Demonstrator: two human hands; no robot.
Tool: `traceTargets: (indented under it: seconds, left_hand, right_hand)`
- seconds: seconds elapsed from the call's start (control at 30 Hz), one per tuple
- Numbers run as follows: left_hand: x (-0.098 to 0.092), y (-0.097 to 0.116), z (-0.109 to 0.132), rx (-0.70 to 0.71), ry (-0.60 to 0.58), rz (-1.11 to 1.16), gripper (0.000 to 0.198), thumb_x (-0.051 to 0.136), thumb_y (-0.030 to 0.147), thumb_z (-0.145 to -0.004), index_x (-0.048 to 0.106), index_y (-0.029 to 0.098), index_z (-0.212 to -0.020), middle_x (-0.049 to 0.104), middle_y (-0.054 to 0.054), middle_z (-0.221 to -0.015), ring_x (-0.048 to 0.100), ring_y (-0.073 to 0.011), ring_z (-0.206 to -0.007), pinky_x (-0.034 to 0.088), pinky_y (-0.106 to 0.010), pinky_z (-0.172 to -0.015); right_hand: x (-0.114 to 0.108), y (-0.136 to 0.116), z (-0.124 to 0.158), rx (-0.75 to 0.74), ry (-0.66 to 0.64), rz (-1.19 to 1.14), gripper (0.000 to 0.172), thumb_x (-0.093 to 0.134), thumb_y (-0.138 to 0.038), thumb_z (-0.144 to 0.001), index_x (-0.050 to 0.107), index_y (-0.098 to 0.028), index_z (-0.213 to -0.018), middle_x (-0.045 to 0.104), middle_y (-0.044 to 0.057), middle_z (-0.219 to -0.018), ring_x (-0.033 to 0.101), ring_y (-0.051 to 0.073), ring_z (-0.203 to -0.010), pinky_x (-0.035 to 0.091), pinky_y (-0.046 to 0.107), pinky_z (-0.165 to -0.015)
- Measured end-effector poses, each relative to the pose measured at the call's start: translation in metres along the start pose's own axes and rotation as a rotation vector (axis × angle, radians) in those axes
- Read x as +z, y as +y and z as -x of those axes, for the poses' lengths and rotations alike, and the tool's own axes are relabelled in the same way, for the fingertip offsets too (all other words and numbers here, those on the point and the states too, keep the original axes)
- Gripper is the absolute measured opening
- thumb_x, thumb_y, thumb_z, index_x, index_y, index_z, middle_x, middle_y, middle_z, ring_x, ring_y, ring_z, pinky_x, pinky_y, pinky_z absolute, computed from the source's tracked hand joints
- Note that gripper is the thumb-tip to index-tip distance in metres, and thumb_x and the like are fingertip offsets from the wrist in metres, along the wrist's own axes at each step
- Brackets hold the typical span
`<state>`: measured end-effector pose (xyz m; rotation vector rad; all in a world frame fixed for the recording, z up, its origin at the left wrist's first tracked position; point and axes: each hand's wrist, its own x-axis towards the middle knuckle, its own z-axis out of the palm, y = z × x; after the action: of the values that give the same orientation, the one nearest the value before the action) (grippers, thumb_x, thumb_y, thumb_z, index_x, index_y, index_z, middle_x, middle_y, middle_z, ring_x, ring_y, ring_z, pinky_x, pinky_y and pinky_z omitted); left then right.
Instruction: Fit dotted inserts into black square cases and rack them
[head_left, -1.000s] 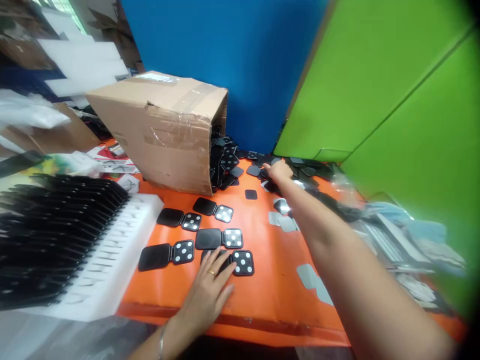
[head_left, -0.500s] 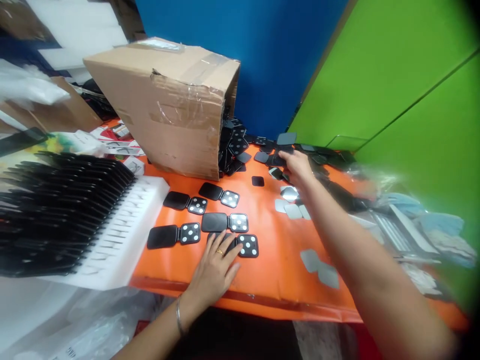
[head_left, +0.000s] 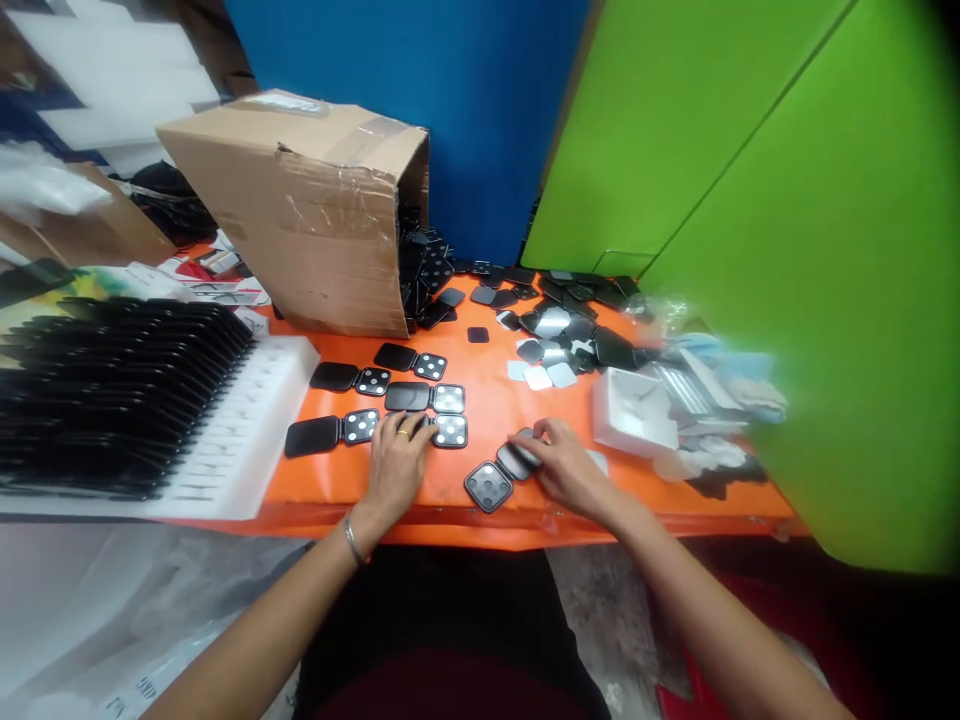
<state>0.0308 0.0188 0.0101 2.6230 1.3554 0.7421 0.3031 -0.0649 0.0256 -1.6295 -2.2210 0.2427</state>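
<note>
Near the front of the orange table (head_left: 442,510), my right hand (head_left: 570,470) pinches the far half of an opened black hinged case (head_left: 489,486), whose near half shows grey dots. My left hand (head_left: 397,465) rests with its fingers apart over another hinged case (head_left: 451,431), partly hiding its plain half. Around it lie several like cases, spread open with white-dotted halves: one to the left (head_left: 312,437), one just behind (head_left: 409,397), and others (head_left: 336,376) farther back.
A tipped cardboard box (head_left: 300,230) spills black pieces at the back. To the left, a white foam rack (head_left: 225,430) holds many black panels (head_left: 112,400). Grey plates (head_left: 538,377), a small white box (head_left: 634,412) and a black pile (head_left: 577,300) lie to the right.
My right hand has come back from the pile at the rear to the table's front, bringing a hinged case. My left hand stays on its case. The view has shifted.
</note>
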Motion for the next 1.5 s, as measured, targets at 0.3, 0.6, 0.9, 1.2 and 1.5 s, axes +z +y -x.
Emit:
traceTargets:
  seconds: [0.3, 0.6, 0.9, 1.2, 1.5]
  left_hand:
    - [-0.004, 0.045, 0.015, 0.171, -0.297, 0.350, 0.029, 0.059, 0.025, -0.086, 0.056, 0.021, -0.115, 0.053, -0.008, -0.110, 0.047, -0.0229, -0.105, 0.044, -0.038, -0.093]
    - [-0.010, 0.072, 0.014, 0.281, -0.530, 0.531, 0.021, 0.044, 0.015, -0.092, 0.059, 0.022, -0.106, 0.061, -0.004, -0.101, 0.055, -0.0163, -0.095, 0.047, -0.029, -0.086]
    - [-0.007, 0.066, -0.032, 0.650, -0.563, 0.169, 0.037, 0.047, 0.008, -0.086, 0.055, 0.029, -0.115, 0.051, -0.004, -0.127, 0.041, -0.0260, -0.122, 0.037, -0.043, -0.099]
    - [-0.001, 0.089, -0.002, 0.397, -0.393, 0.094, 0.029, 0.067, 0.032, -0.081, 0.052, 0.016, -0.100, 0.054, -0.008, -0.101, 0.048, -0.0241, -0.099, 0.041, -0.038, -0.089]
    - [0.001, 0.068, 0.011, 0.106, -0.295, 0.074, 0.026, 0.061, 0.026, -0.084, 0.052, 0.018, -0.107, 0.053, -0.009, -0.108, 0.048, -0.0259, -0.102, 0.042, -0.041, -0.087]
  right_hand:
    - [0.009, -0.015, 0.024, 0.531, 0.068, -0.219, 0.021, 0.048, -0.018, -0.079, 0.056, -0.018, -0.098, 0.057, 0.004, -0.080, 0.056, 0.018, -0.074, 0.043, 0.029, -0.069]
    - [0.012, -0.026, 0.002, 0.507, -0.013, -0.155, 0.021, 0.053, -0.022, -0.080, 0.057, -0.017, -0.100, 0.064, 0.007, -0.079, 0.058, 0.021, -0.076, 0.038, 0.028, -0.063]
    - [0.011, -0.005, 0.007, 0.837, 0.404, -1.305, 0.013, 0.063, -0.017, -0.062, 0.055, -0.019, -0.071, 0.062, 0.001, -0.072, 0.061, 0.014, -0.065, 0.051, 0.026, -0.060]
    - [0.006, -0.011, 0.007, 0.883, 0.435, -1.637, 0.028, 0.079, -0.009, -0.056, 0.068, -0.015, -0.082, 0.071, 0.009, -0.095, 0.066, 0.021, -0.099, 0.058, 0.028, -0.087]
    - [0.014, 0.021, -0.007, 0.890, 0.579, -1.521, 0.028, 0.078, -0.018, -0.061, 0.061, -0.017, -0.083, 0.067, 0.004, -0.075, 0.068, 0.016, -0.070, 0.061, 0.029, -0.066]
